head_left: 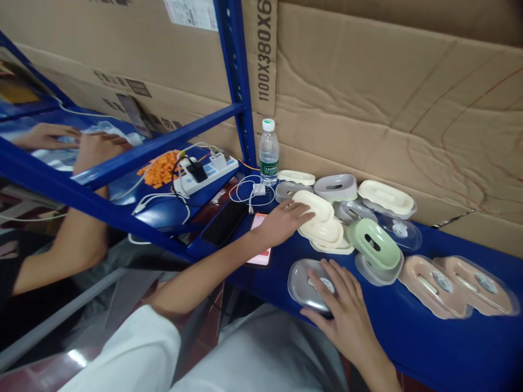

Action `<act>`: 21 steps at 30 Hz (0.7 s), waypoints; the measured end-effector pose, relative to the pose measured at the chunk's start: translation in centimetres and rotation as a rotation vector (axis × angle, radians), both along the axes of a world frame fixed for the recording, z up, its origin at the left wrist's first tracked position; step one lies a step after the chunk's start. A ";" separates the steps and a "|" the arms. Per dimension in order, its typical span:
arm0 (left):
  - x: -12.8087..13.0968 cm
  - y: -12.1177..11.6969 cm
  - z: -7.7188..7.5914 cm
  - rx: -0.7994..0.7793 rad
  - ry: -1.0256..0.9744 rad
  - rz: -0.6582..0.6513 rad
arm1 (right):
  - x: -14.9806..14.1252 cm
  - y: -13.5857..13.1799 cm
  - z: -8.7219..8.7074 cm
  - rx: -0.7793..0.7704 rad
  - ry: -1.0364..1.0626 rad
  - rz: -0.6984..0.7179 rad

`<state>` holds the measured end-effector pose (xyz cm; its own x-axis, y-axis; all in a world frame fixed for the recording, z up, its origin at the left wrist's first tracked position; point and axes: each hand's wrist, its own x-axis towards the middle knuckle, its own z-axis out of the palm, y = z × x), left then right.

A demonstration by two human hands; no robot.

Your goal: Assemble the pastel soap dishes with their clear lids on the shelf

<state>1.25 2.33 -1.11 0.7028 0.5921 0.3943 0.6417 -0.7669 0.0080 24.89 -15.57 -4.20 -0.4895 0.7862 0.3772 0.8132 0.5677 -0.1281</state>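
Note:
My left hand (pixel 284 220) reaches over the pile, fingers stretched out, its fingertips at the edge of a cream oval tray (pixel 317 206). Under that tray lie more cream dish parts (pixel 329 231). My right hand (pixel 345 305) rests with spread fingers on a grey soap dish (pixel 303 283) under a shiny clear cover with a round sticker. A green slotted dish (pixel 379 245) sits tilted on a clear cover right of the cream parts. Grey slotted dishes (pixel 337 186) and a cream piece on a clear cover (pixel 386 197) stand behind.
Two pink soap dishes (pixel 431 286) lie at the right. A water bottle (pixel 268 155), white cable (pixel 257 189) and phones (pixel 261 258) are left of the pile. Past the blue shelf frame (pixel 163 144) are a power strip (pixel 212 171), orange pieces (pixel 163 169) and another person's hands (pixel 98 142).

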 end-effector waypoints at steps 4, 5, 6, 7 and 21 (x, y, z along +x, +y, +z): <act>-2.9 -5.0 0.2 -0.138 -0.314 0.033 | -0.1 0.3 0.2 -0.024 0.004 -0.015; -3.4 -6.8 0.1 -0.193 -0.387 0.033 | -0.1 0.4 0.2 -0.024 0.004 -0.017; -3.8 -8.6 -0.1 -0.250 -0.436 0.031 | -0.2 0.5 0.1 -0.022 0.004 -0.018; -3.9 -10.3 -0.5 -0.299 -0.463 0.032 | -0.2 0.6 0.0 -0.019 0.003 -0.016; -2.5 -15.0 -5.1 -0.454 -0.362 0.008 | 2.3 -0.4 0.0 -0.213 0.181 -0.049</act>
